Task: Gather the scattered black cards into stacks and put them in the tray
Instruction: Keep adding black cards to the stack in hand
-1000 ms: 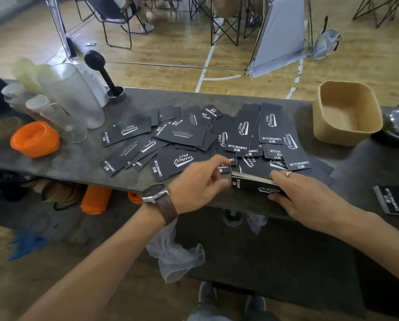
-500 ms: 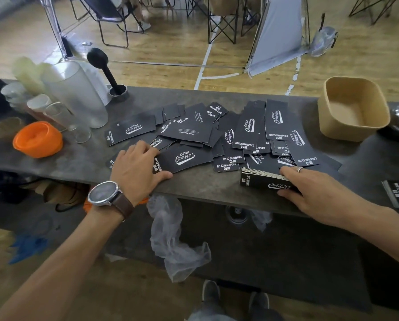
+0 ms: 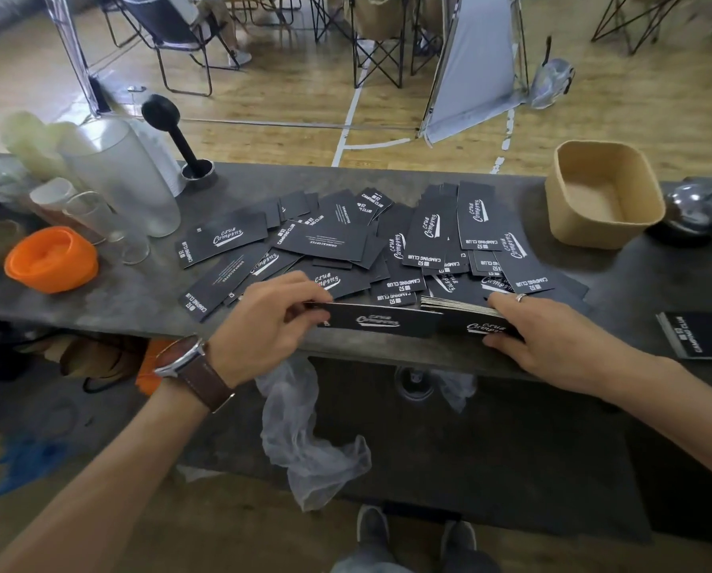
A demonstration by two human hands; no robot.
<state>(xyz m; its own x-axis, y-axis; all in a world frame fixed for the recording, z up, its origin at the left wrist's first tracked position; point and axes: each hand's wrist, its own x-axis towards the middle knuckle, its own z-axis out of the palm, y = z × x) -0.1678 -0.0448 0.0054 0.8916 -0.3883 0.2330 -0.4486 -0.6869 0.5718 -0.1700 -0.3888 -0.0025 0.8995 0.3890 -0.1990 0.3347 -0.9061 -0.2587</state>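
Note:
Several black cards with white print lie scattered and overlapping across the middle of the dark table. My left hand pinches one black card just above the table's front edge, its right end touching a stack. My right hand presses on and grips that stack of cards at the front edge. A tan tray, with nothing inside, stands at the back right. Another small stack lies at the far right.
At the left stand an orange collapsed cup, clear glasses, a frosted pitcher and a black-handled tool in a metal cup. A chrome object sits right of the tray. Plastic wrap hangs below the table.
My left hand left the cards at the left of the pile, picked one up and carried it right to the stack. My right hand stayed on the stack.

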